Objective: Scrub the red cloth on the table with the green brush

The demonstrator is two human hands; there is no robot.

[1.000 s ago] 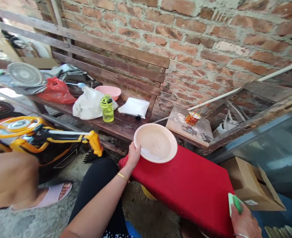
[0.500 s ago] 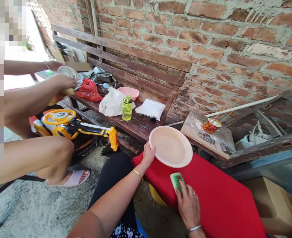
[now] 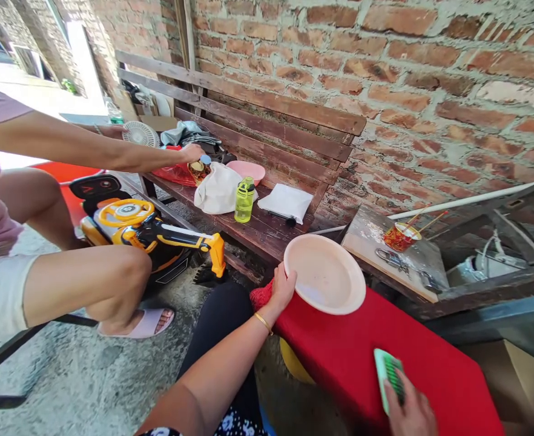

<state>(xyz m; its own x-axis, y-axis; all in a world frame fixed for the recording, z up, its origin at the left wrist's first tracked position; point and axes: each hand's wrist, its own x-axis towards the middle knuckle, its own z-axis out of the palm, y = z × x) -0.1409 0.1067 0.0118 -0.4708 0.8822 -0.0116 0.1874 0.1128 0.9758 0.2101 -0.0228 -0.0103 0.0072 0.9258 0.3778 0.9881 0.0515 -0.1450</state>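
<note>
My left hand (image 3: pixel 283 289) grips the near-left rim of a shallow pale pink basin (image 3: pixel 325 274), which is tilted over the red cloth-covered surface (image 3: pixel 339 339). A thin layer, perhaps of water, seems to lie in the basin. My right hand (image 3: pixel 410 407) is closed round a green scrub brush (image 3: pixel 390 376), whose dark green bristles show. The brush is over the red surface, below and right of the basin. Beside my left wrist is a bunched red textured cloth (image 3: pixel 261 295).
A wooden bench (image 3: pixel 267 233) holds a yellow-green bottle (image 3: pixel 244 201), a white cloth bag (image 3: pixel 217 189) and a pink bowl (image 3: pixel 249 172). A person (image 3: pixel 89 145) sits at left beside a toy excavator (image 3: pixel 158 233). A small board (image 3: pixel 396 254) bears a red cup (image 3: pixel 401 236).
My right hand has moved right with the brush, away from the basin. My left hand still holds the basin. The other person's near arm has reached right, over the bench.
</note>
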